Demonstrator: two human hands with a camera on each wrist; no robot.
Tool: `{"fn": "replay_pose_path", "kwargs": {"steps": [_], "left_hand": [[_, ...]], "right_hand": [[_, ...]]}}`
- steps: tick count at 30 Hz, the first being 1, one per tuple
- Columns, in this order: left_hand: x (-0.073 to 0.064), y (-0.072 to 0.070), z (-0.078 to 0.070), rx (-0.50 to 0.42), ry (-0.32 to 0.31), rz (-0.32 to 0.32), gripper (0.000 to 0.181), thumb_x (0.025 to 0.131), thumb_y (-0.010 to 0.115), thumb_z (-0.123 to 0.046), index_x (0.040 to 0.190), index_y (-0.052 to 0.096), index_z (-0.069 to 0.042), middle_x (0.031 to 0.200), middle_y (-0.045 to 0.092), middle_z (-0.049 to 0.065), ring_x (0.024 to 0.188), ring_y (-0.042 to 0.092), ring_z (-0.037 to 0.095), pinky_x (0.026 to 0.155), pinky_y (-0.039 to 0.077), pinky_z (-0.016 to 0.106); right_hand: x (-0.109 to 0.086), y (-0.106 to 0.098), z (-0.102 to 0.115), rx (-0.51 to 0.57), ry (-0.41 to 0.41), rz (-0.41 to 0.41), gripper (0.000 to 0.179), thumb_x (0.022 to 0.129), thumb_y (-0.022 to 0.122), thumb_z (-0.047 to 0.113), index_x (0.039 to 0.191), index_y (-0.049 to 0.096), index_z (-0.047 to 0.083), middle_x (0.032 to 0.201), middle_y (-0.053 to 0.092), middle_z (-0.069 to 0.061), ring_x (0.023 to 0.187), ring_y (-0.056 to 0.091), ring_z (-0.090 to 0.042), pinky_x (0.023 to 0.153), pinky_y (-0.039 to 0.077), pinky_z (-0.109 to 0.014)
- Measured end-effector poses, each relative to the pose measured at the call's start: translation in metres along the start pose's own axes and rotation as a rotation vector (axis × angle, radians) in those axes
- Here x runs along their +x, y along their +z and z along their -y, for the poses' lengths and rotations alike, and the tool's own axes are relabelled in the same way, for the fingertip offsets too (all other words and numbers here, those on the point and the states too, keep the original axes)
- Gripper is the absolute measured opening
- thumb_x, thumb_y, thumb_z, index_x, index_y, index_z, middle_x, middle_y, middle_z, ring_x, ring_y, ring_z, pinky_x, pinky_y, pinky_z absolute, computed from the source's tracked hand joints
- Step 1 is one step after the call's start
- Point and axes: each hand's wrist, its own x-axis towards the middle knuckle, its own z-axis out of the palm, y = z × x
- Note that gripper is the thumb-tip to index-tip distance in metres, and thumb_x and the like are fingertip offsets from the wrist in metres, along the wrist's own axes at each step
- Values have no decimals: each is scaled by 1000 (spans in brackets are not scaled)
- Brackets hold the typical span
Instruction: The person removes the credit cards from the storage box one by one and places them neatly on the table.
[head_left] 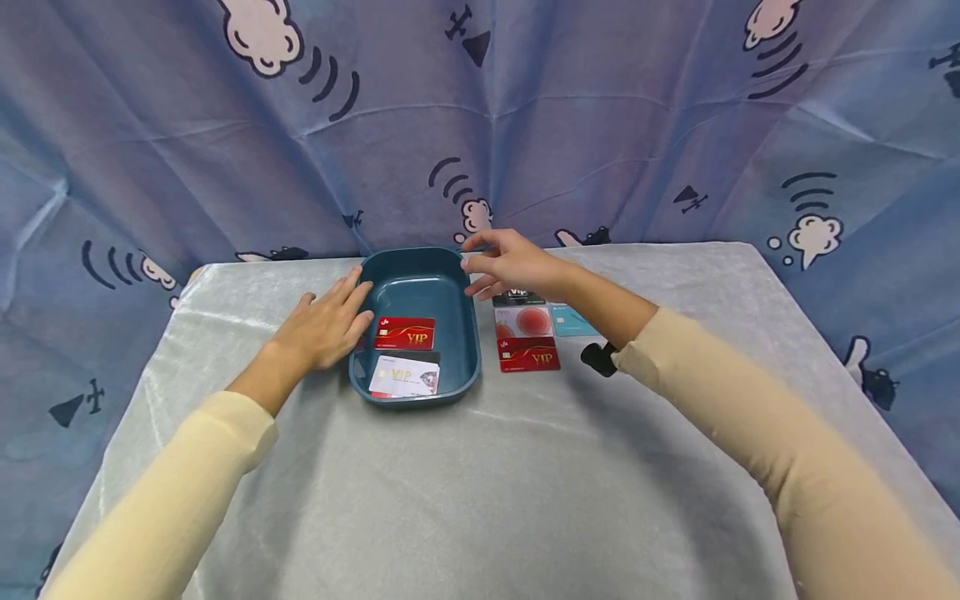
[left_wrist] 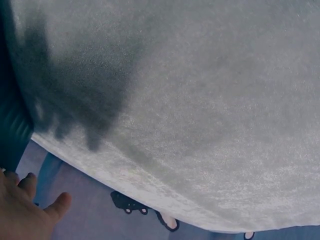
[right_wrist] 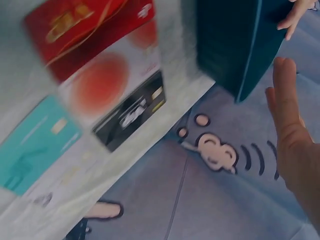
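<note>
A dark teal tray point(head_left: 416, 287) holds a red VIP card point(head_left: 405, 333) and, nearer its front, a white VIP card point(head_left: 401, 377) overlapping other cards. My left hand point(head_left: 322, 325) lies along the tray's left rim with its fingers spread. Over the tray's back right corner hovers my right hand point(head_left: 517, 267), fingers loosely bent, nothing visible in them. Right of the tray lie a black card point(right_wrist: 131, 112), a white card with a red circle point(head_left: 525, 322), another red VIP card point(head_left: 528, 354) and a light blue card point(head_left: 573, 321). A pale card point(right_wrist: 62, 172) shows beside the blue one.
A light grey cloth point(head_left: 450, 500) covers the table. Behind it hangs a blue-purple printed curtain point(head_left: 600, 125). A small black device point(head_left: 600, 358) is seen at the right wrist.
</note>
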Motion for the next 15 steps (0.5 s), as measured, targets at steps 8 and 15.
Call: {"fn": "replay_pose_path", "kwargs": {"steps": [8, 15], "left_hand": [[1, 0, 0, 0, -6, 4, 66, 105, 33, -41, 160, 16, -8, 167, 0, 12, 151, 12, 36, 115, 13, 68], [1, 0, 2, 3, -9, 4, 66, 105, 33, -42, 160, 16, -8, 167, 0, 11, 151, 12, 36, 115, 14, 68]], "right_hand": [[18, 24, 4, -3, 91, 90, 46, 104, 53, 23, 143, 37, 4, 138, 50, -26, 115, 64, -39, 93, 55, -41], [30, 39, 0, -34, 169, 123, 47, 104, 55, 23, 143, 36, 3, 138, 49, -28, 121, 60, -37, 98, 51, -44]]}}
